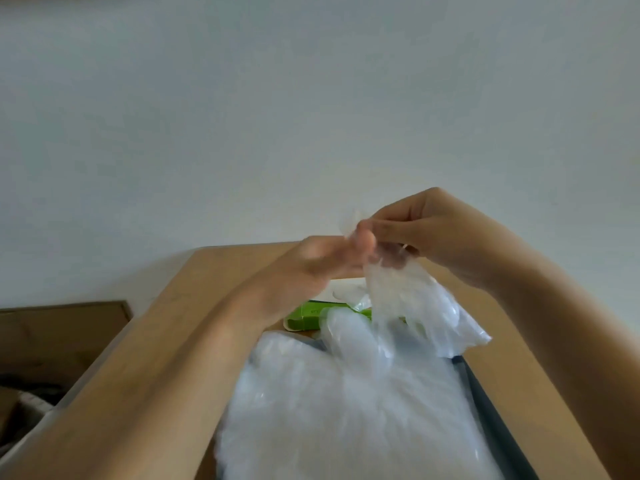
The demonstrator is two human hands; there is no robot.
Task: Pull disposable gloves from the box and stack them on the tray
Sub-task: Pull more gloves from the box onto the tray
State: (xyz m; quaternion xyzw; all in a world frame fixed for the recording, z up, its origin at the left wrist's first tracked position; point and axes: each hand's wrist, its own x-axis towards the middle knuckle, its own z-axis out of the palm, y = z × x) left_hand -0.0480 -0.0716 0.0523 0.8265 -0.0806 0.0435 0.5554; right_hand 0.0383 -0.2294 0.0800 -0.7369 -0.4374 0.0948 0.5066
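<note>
pinching the top edge of one clear glove [408, 296], the fingers [391, 233] of our right hand [446, 233] are curled close together, thumb against the film. the fingertips [363, 239] of our left hand [308, 268] meet the same edge just beside them, but that hand is smeared with motion and we cannot tell whether they pinch the film or only touch it. the glove hangs in the air from this hold, crumpled and see-through, its lower end flaring to the right. it is above the pile of gloves [346, 410] that heaps over the dark tray [485, 389]. beyond the pile sits the green box [304, 318], on the tan table [194, 306].

we judge the glove to be near weightless, limp and slick. it will likely cling to skin and to its neighbours, and drift rather than drop straight. a hold at the cuff edge, one hand at each corner, looks best, so we can spread it flat and lower it onto the pile rather than toss it. the film looks thin enough to stretch or tear under a hard tug, so a light pull suits it.
</note>
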